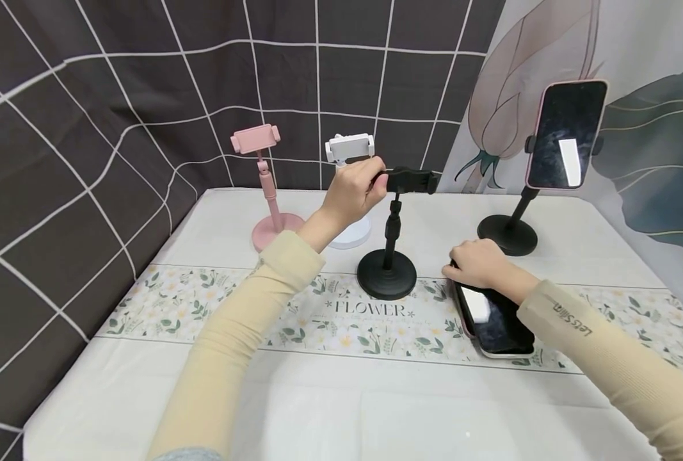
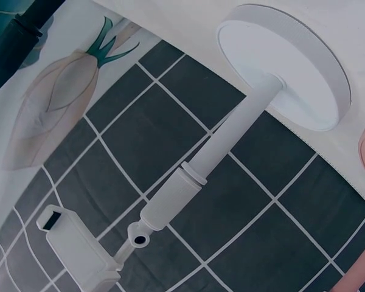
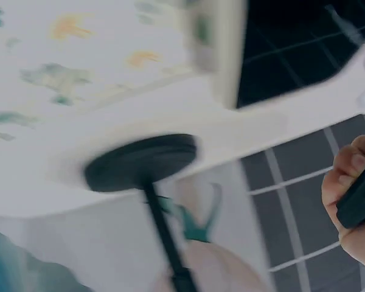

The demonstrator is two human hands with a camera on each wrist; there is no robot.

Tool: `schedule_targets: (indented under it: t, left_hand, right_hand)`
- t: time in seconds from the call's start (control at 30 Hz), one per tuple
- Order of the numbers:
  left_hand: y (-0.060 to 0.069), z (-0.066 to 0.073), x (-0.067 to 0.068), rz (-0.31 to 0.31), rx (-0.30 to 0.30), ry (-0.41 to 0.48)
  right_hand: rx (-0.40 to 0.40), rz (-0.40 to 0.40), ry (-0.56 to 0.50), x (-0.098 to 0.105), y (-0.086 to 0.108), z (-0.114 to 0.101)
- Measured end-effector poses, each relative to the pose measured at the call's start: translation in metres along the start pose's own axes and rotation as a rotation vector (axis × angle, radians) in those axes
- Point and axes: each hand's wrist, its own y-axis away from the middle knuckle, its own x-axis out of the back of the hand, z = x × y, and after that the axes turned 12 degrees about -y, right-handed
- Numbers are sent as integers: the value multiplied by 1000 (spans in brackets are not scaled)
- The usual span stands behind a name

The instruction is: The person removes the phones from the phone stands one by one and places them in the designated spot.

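At the top of the near black stand (image 1: 393, 224), my left hand (image 1: 354, 190) grips one end of the phoneless clamp (image 1: 411, 181); just right of that stand, my right hand (image 1: 479, 264) curls over the far end of a white-edged phone (image 1: 505, 328), flat on what looks like a second phone (image 1: 462, 312). Behind it to the right, the mounted phone (image 1: 566, 137) seems done, while behind it to the left the white stand (image 1: 351, 148) and pink stand (image 1: 268, 187) bear none yet.
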Motion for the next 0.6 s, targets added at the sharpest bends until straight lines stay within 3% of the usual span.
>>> schedule_targets:
  t: [0.17, 0.3, 0.6]
  left_hand:
    - [0, 0, 2, -7, 7, -2]
    - [0, 1, 3, -8, 12, -4]
    - [1, 1, 2, -11, 3, 7]
  right_hand:
    - [-91, -49, -120, -8, 4, 22]
    - [-98, -32, -186, -13, 7, 25]
    - [-128, 22, -175, -29, 8, 14]
